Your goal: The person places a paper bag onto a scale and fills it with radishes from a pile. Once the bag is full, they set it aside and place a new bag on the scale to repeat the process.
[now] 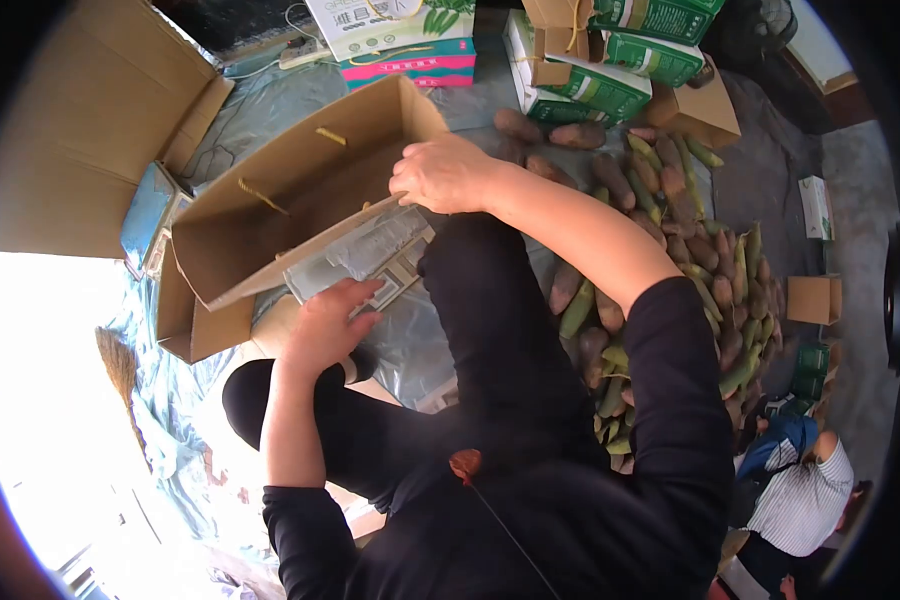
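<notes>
An open brown cardboard box (270,215) with yellow cord handles lies on its side in front of me. My right hand (440,175) grips the edge of its upper flap. Below the box mouth, my left hand (328,322) rests on a clear plastic bag (375,255) that sticks out of the box, fingers spread on the plastic. My dark-clothed legs are under both arms.
A long heap of green and brown vegetables (690,270) runs down the right side. Green-and-white printed cartons (590,85) are stacked at the top. Flat cardboard (80,130) lies top left, a broom (120,370) at left, a small box (813,298) at right. Another person in a striped shirt (800,500) crouches lower right.
</notes>
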